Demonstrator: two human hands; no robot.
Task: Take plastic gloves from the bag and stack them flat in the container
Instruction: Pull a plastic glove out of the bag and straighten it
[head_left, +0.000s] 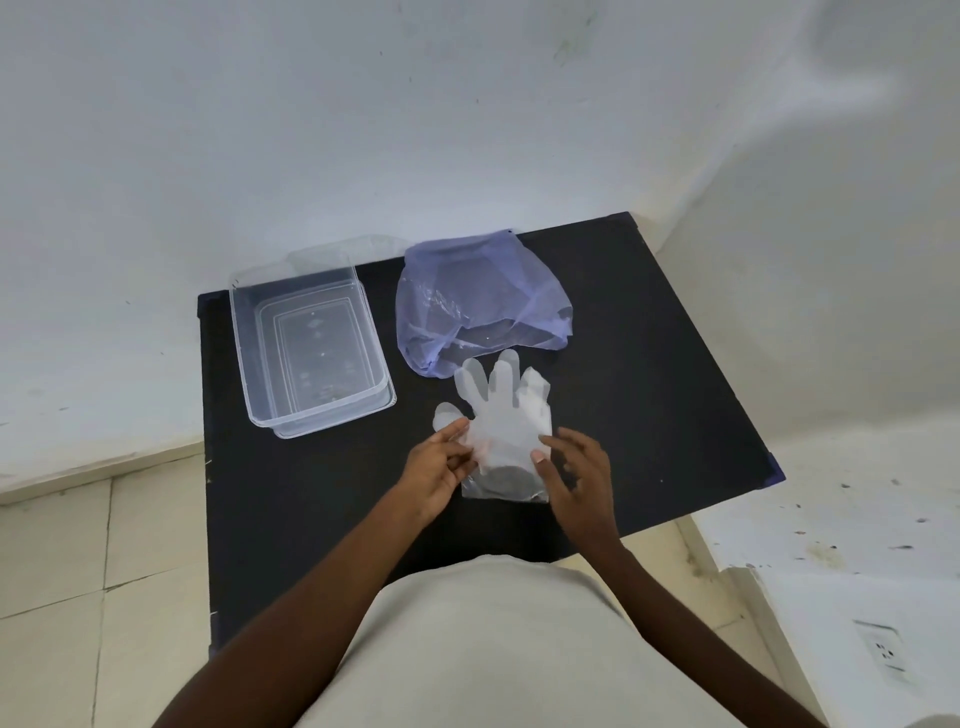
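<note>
A clear plastic glove (501, 415) lies spread on the black table (649, 395), fingers pointing away from me. My left hand (434, 467) pinches its left edge near the thumb. My right hand (574, 473) holds its right edge with thumb and fingers. A translucent purple bag (478, 301) lies just beyond the glove, its mouth toward me, with more clear plastic faintly visible inside. A clear rectangular container (306, 343) stands to the left, with nothing in it.
The table stands in a corner, with white walls behind and to the right. A clear lid (322, 254) leans behind the container. Tiled floor lies to the left, and a wall socket (885, 649) shows at lower right.
</note>
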